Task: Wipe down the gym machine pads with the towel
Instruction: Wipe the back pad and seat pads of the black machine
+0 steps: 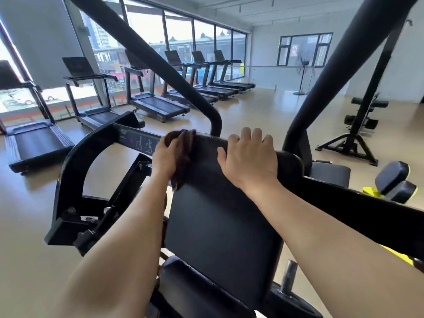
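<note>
Left hand point(165, 157) fingers curl tight around a bunched, soft brown towel point(182, 157), pressing it on the upper left edge of the smooth black vinyl back pad point(220, 216); right hand point(249, 158) fingers splay flat, ungripping, over its rounded top.

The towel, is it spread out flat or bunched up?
Bunched up. The brown towel is scrunched in the left hand against the back pad's upper left edge.

Hands point(249, 159), towel point(181, 157) on back pad point(220, 221)
</note>
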`<move>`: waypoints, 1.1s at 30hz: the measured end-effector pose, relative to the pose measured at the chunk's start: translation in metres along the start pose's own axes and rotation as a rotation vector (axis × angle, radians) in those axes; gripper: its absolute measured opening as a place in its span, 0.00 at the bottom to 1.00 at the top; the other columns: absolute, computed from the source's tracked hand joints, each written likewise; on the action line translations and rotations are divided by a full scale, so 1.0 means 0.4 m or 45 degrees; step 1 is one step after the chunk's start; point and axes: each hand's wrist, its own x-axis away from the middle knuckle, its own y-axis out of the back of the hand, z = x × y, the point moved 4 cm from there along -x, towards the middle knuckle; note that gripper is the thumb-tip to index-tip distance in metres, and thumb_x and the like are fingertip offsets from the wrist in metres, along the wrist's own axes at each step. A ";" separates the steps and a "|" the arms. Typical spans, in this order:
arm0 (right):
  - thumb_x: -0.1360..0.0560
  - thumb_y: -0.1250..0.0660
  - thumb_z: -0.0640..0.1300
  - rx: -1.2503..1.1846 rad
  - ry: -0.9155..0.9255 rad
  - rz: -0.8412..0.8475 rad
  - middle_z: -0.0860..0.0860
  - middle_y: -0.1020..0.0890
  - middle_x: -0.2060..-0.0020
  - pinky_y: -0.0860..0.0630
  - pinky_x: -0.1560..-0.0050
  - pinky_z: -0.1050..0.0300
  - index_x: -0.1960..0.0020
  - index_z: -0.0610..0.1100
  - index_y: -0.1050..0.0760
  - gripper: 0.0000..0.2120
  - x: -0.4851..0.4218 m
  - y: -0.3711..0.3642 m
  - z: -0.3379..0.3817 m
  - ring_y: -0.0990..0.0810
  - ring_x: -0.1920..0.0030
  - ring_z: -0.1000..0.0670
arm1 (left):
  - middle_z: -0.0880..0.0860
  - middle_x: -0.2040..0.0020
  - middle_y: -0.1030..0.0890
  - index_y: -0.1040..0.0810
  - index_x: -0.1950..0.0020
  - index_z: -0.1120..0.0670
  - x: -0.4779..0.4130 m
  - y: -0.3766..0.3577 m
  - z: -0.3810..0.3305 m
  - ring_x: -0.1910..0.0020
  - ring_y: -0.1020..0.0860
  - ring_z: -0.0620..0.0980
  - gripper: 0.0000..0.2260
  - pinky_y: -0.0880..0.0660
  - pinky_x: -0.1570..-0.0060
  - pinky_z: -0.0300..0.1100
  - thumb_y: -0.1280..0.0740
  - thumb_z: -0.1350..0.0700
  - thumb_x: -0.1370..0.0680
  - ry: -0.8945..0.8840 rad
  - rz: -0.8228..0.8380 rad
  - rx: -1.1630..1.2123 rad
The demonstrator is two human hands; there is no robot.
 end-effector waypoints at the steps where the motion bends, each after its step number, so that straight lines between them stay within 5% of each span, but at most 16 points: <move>1: 0.17 0.49 0.59 0.010 -0.006 -0.004 0.43 0.22 0.47 0.40 0.55 0.47 0.41 0.41 0.23 0.26 0.000 0.001 0.002 0.26 0.49 0.41 | 0.49 0.48 0.15 0.19 0.42 0.46 0.013 0.005 0.054 0.42 0.19 0.56 0.17 0.26 0.35 0.54 0.34 0.41 0.27 0.060 -0.005 0.057; 6: 0.17 0.50 0.58 0.039 -0.011 0.006 0.43 0.22 0.47 0.40 0.55 0.46 0.41 0.41 0.23 0.25 0.005 0.008 0.014 0.25 0.47 0.41 | 0.52 0.46 0.17 0.23 0.38 0.46 0.163 0.020 0.187 0.43 0.20 0.55 0.13 0.26 0.37 0.51 0.36 0.47 0.21 0.114 -0.126 0.179; 14: 0.17 0.51 0.59 0.038 -0.034 -0.024 0.41 0.22 0.46 0.33 0.51 0.45 0.41 0.40 0.23 0.27 0.007 0.006 0.020 0.25 0.46 0.39 | 0.54 0.46 0.16 0.26 0.35 0.39 0.378 0.094 0.390 0.44 0.19 0.58 0.16 0.25 0.38 0.51 0.37 0.39 0.22 0.401 -0.117 0.049; 18: 0.17 0.50 0.58 0.035 -0.044 -0.045 0.41 0.22 0.46 0.32 0.50 0.44 0.41 0.40 0.23 0.26 0.005 0.009 0.019 0.25 0.46 0.39 | 0.57 0.43 0.17 0.28 0.34 0.40 0.361 0.087 0.352 0.43 0.21 0.61 0.17 0.26 0.37 0.54 0.41 0.40 0.22 0.446 -0.092 -0.003; 25: 0.17 0.50 0.58 0.059 -0.036 -0.083 0.40 0.21 0.47 0.32 0.51 0.44 0.42 0.38 0.22 0.27 0.005 0.002 0.021 0.25 0.47 0.38 | 0.57 0.42 0.18 0.29 0.34 0.44 0.206 0.043 0.139 0.42 0.21 0.59 0.15 0.27 0.38 0.53 0.39 0.43 0.19 0.130 -0.007 -0.071; 33: 0.17 0.49 0.57 0.068 -0.020 -0.147 0.38 0.21 0.48 0.30 0.49 0.42 0.45 0.36 0.22 0.27 0.002 -0.005 0.024 0.24 0.47 0.36 | 0.51 0.42 0.19 0.28 0.30 0.45 0.373 0.071 0.366 0.40 0.22 0.55 0.16 0.29 0.39 0.45 0.37 0.46 0.18 0.391 -0.168 0.163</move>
